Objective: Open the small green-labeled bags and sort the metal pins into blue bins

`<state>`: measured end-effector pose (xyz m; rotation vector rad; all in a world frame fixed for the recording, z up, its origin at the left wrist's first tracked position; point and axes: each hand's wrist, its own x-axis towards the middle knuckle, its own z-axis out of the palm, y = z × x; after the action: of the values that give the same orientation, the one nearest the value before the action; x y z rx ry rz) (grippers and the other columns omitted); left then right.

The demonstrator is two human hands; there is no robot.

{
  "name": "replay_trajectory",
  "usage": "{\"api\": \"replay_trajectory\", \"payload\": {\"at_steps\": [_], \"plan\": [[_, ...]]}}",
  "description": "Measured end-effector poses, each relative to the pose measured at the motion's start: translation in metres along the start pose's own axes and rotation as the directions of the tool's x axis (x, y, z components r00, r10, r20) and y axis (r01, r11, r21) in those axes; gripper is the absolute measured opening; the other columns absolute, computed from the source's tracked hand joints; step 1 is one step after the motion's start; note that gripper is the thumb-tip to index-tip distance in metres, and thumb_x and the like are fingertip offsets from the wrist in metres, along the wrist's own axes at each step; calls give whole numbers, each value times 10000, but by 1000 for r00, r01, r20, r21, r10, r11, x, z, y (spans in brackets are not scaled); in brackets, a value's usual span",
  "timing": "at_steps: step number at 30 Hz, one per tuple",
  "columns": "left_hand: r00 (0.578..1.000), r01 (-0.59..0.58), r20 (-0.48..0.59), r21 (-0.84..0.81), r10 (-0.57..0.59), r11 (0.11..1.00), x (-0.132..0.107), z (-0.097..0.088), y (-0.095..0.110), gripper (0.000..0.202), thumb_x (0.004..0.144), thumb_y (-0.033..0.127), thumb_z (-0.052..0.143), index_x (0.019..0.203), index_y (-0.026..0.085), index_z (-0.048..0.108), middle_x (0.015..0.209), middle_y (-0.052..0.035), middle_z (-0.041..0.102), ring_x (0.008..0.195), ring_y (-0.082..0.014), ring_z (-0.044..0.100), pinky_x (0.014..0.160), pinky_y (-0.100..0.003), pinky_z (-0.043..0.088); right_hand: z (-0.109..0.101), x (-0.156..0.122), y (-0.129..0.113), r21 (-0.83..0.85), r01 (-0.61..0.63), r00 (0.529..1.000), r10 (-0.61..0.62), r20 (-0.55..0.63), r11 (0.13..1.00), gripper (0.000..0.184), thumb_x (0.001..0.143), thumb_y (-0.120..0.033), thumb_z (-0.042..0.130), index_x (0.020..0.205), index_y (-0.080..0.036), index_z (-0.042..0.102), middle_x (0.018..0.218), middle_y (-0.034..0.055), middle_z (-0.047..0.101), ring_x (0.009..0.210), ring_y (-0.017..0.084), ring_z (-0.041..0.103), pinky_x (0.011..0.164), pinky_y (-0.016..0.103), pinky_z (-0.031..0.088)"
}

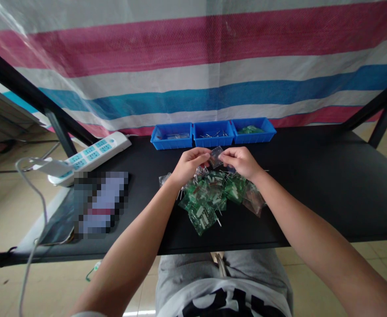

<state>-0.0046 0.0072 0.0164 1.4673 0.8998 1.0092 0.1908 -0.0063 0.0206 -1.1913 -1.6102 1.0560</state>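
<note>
Between both hands is a small clear plastic bag (216, 157), with something brownish inside that I cannot make out. My left hand (191, 164) pinches its left side, and my right hand (242, 162) pinches its right side. Just below the hands lies a heap of small green plastic bags (202, 215) with pale pieces in them. Mixed into the heap are clear bags, one with a reddish tint (253, 200), and several thin metal pins (219, 221).
Behind the hands stand three blue bins: the left bin (172, 144) holds clear bags, the middle bin (213, 141) metal pins, the right bin (254, 137) green bags. A power strip (93, 155) and a blurred-out phone (104, 204) lie left on the black table (315, 185).
</note>
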Motion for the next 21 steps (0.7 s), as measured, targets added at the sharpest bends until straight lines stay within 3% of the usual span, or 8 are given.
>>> {"api": "replay_trajectory", "payload": {"at_steps": [4, 8, 12, 17, 21], "plan": [[999, 29, 14, -61, -29, 998, -1, 1, -1, 414, 610, 308, 795, 953, 136, 639, 778, -32, 712, 666, -145, 653, 630, -271, 512, 1, 2, 4, 14, -28, 1000, 28, -1, 999, 306, 735, -444, 672, 683, -144, 703, 497, -9, 575, 458, 97, 438, 479, 249, 324], [998, -21, -53, -19, 20, 1000, -2, 4, -1, 298, 622, 286, 787, 835, 135, 644, 758, -33, 707, 670, -147, 655, 642, -279, 515, 2, 0, 2, 89, 11, 999, -8, -37, 996, 264, 691, -396, 720, 773, -147, 750, 572, -2, 635, 481, 100, 487, 496, 252, 351], [979, -151, -116, 123, 165, 981, -2, 5, -2, 184, 681, 291, 756, 753, 140, 679, 834, -64, 726, 733, -163, 662, 691, -300, 522, 3, -1, -1, 192, -27, 998, 38, -54, 981, 282, 669, -364, 738, 852, -151, 765, 522, -7, 626, 400, 90, 460, 418, 238, 307], [892, -371, -124, 351, 436, 860, -3, 2, -3, 51, 726, 216, 723, 691, 180, 716, 1033, -74, 698, 912, -168, 654, 776, -284, 515, 4, -3, 1, 284, 35, 999, -30, -21, 958, 265, 631, -274, 750, 869, -157, 763, 661, 38, 717, 510, 129, 583, 408, 216, 315], [875, -409, -99, 373, 474, 833, -3, 0, -4, 82, 763, 232, 706, 696, 190, 727, 1165, -77, 648, 847, -137, 647, 794, -296, 533, 5, -3, 4, 255, 85, 996, -79, -36, 963, 223, 666, -242, 717, 871, -170, 769, 719, 42, 738, 585, 145, 629, 488, 242, 422]]}}
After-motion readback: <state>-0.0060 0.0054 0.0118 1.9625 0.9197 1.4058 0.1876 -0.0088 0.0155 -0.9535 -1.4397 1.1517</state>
